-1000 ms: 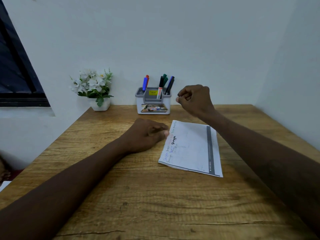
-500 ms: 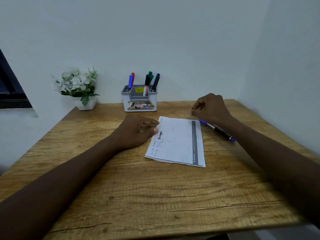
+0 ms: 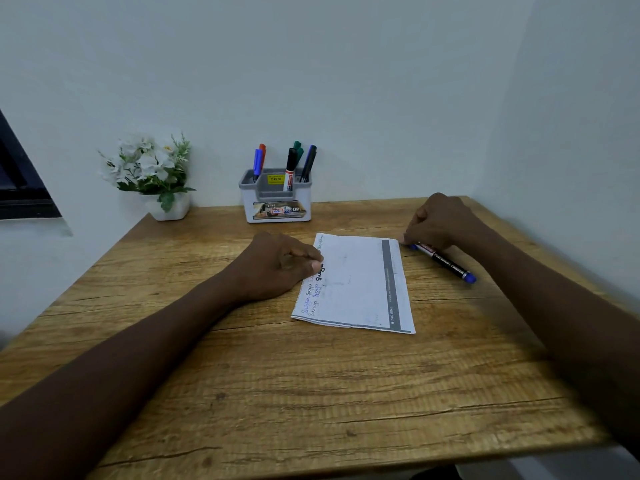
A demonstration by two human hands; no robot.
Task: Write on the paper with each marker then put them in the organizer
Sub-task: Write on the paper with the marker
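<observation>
A white paper [image 3: 356, 282] with coloured handwriting along its left edge lies in the middle of the wooden table [image 3: 311, 393]. My left hand [image 3: 277, 265] rests curled on the table, its fingertips pressing the paper's left edge. A black marker with blue ends [image 3: 446, 262] lies on the table just right of the paper. My right hand [image 3: 440, 220] is curled over the marker's far end, with its fingertips pinched on it. The grey-and-white organizer [image 3: 277, 202] stands at the back against the wall and holds several markers upright.
A small white pot of white flowers [image 3: 152, 174] stands at the back left, next to the organizer. Walls close the table in behind and on the right. A dark window frame [image 3: 20, 181] is at the far left.
My right hand dropped from beside the organizer to the table and closed its fingertips on the end of the lying marker. The view shifted right. My left hand stayed on the paper.
</observation>
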